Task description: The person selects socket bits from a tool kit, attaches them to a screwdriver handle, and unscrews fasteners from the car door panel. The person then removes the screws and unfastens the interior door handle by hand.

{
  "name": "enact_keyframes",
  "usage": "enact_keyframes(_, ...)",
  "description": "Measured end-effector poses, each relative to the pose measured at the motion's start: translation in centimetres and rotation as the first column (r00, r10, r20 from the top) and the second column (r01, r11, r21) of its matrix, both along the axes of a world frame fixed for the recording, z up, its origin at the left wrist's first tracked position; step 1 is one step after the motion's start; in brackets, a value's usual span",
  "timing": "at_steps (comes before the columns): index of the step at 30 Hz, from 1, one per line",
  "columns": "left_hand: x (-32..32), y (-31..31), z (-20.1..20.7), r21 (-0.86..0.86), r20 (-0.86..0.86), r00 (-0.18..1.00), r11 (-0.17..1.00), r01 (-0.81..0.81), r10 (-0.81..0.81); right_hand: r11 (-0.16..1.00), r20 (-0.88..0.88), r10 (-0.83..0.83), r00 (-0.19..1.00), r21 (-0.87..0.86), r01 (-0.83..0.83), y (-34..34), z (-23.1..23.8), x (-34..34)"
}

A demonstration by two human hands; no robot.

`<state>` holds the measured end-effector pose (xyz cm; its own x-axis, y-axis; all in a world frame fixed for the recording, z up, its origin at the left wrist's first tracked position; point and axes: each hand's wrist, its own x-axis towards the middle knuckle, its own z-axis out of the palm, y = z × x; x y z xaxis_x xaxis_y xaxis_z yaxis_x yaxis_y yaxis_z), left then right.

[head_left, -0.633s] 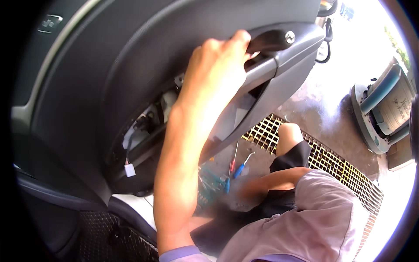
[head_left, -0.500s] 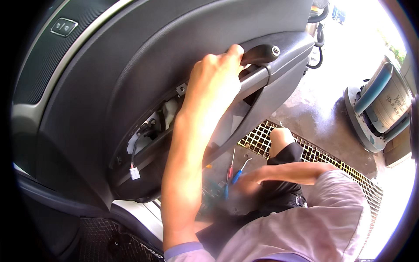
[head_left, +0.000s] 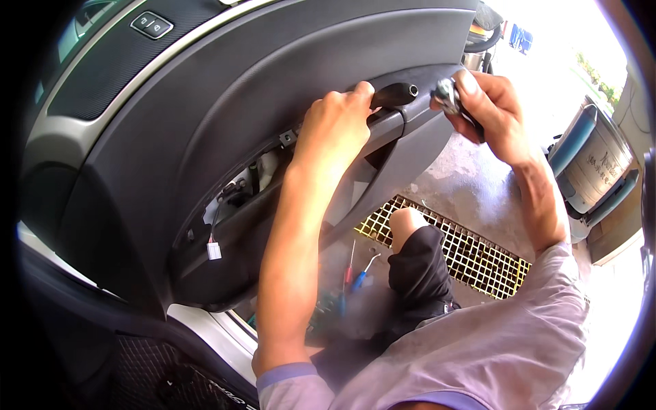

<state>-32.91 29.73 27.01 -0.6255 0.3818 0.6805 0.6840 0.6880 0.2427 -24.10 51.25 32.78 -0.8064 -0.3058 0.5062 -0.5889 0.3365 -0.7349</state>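
My left hand is clenched over the top edge of the dark grey plastic car door panel, fingers curled into the pull-handle recess just beside the black handle end. My right hand is raised next to that handle end, pinching a small shiny metal tool between thumb and fingers. The panel hangs tilted off the door, with a white wiring connector dangling in the gap. Below, a red-handled screwdriver and a blue-handled screwdriver lie on the concrete near a yellow drain grate.
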Motion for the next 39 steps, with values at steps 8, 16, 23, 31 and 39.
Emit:
enact_keyframes(8,-0.5,-0.5,-0.4,-0.046,-0.064,0.998,0.999,-0.003,0.000,0.965,0.019,-0.024,1.000,0.261,0.018,-0.7,1.1,-2.3)
enact_keyframes(16,-0.8,0.2,-0.5,-0.065,-0.124,0.992,0.998,-0.006,-0.002,0.873,-0.330,0.116,0.937,0.484,0.063,1.9,2.2,-3.7)
enact_keyframes(23,-0.2,0.3,-1.0,-0.090,-0.151,0.989,0.996,-0.021,0.007,0.666,-0.390,0.444,0.807,0.746,-0.006,0.8,6.7,-4.0)
enact_keyframes(31,0.1,0.4,-0.9,-0.111,-0.112,0.994,0.994,-0.014,0.002,0.719,-0.406,0.351,0.844,0.694,0.034,1.3,4.2,-3.9)
enact_keyframes(39,0.0,0.0,-0.3,-0.064,-0.017,1.000,0.998,0.007,-0.008,0.665,-0.460,0.536,0.708,0.746,-0.019,0.2,5.8,-5.3)
